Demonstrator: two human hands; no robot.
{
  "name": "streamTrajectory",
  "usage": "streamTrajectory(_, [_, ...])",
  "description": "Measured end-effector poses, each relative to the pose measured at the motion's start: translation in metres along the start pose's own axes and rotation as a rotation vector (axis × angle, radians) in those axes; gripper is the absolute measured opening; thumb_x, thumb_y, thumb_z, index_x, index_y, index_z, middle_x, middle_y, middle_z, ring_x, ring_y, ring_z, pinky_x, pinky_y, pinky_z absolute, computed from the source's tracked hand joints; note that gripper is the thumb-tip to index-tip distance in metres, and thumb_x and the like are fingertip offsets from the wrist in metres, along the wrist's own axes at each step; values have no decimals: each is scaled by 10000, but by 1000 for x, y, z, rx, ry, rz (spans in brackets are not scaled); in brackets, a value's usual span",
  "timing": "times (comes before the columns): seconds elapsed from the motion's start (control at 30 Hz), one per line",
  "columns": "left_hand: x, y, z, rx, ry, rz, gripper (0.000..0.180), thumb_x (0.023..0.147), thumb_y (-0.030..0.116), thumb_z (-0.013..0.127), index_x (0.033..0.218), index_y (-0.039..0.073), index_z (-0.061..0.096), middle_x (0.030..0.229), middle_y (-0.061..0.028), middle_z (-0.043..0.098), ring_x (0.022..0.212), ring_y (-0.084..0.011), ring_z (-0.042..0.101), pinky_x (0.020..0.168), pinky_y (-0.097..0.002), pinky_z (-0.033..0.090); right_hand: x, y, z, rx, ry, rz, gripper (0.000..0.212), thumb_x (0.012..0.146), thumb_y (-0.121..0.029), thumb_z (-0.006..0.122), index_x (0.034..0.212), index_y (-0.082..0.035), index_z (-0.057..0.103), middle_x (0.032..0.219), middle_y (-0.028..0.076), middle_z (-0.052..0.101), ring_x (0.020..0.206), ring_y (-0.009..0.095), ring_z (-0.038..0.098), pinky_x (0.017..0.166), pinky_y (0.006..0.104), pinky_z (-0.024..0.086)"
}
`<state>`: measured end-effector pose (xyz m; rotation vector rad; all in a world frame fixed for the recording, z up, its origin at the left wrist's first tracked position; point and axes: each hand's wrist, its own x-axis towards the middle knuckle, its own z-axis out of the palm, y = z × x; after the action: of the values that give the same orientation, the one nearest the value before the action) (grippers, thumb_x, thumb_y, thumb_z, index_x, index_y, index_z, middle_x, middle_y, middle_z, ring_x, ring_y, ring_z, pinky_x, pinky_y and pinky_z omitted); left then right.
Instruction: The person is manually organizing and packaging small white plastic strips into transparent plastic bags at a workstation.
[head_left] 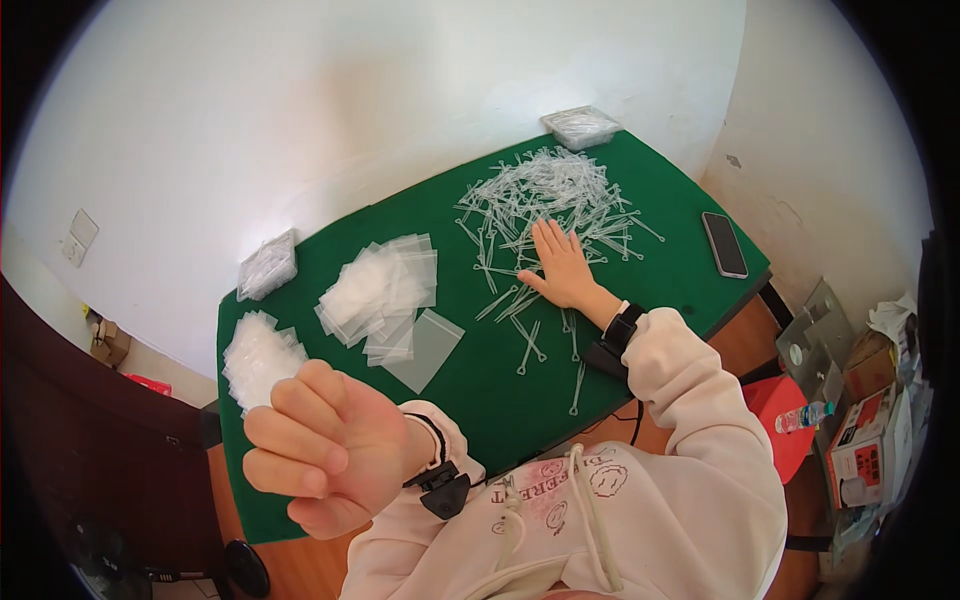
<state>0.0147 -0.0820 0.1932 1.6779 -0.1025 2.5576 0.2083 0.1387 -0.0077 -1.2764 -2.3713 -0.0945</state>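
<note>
Fingers (290,430) of the raised left hand (345,440) loosely clenched, right hand (565,275) spread flat on clear plastic sticks (555,175).

Fairly bright, soft light is filling the middle of the frame, and the white wall (500,60) is glowing pale across the upper left. A blurry, brownish shadow (370,100) is hanging at upper center. Left of center, the heaped clear bags (370,290) are washing out toward white, while the clear plastic sticks (560,185) at upper right of center are catching small glints (their outlines are merging where they are lying thickest). At lower left, the dark door (110,450) is sinking toward black. Fisheye distortion is bowing straight edges, and a black rim is swallowing the corners.
</note>
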Motion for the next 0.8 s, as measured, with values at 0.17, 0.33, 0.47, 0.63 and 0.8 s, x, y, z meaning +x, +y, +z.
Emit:
streamTrajectory(0.17, [-2,-10,5,35,-69,-17,270,853,314,534,707,100,459,659,14,390,514,-92,276,490,-256,199,6,3,4,-20,-205,52,806,826,-556,434,1364,6,222,1423,179,218,1333,313,163,1069,474,119])
streamTrajectory(0.33, [-5,-20,9,111,-151,-1,277,852,319,536,736,68,514,654,-13,441,487,-107,299,457,-262,203,9,3,2,94,-96,-157,767,841,-524,434,1364,-2,230,1422,174,224,1336,309,159,1069,476,119])
streamTrajectory(0.47, [-11,-27,12,190,-280,-25,286,838,307,558,751,35,548,656,-45,502,474,-128,346,434,-271,230,3,2,0,132,-32,-200,730,852,-486,444,1365,-11,233,1421,177,225,1337,306,157,1066,483,124])
streamTrajectory(0.63, [-14,-30,20,328,-449,-102,247,784,239,605,750,-5,586,657,-89,557,482,-168,428,431,-282,297,-1,-5,1,72,-207,-139,689,856,-411,486,1361,-13,240,1411,179,249,1328,314,184,1059,492,135])
streamTrajectory(0.8, [-24,-45,40,496,-615,-231,157,720,155,627,734,0,605,642,-93,557,505,-212,481,446,-302,357,4,14,-4,177,142,36,711,843,-404,507,1364,-14,219,1399,168,278,1312,332,212,1050,508,147])
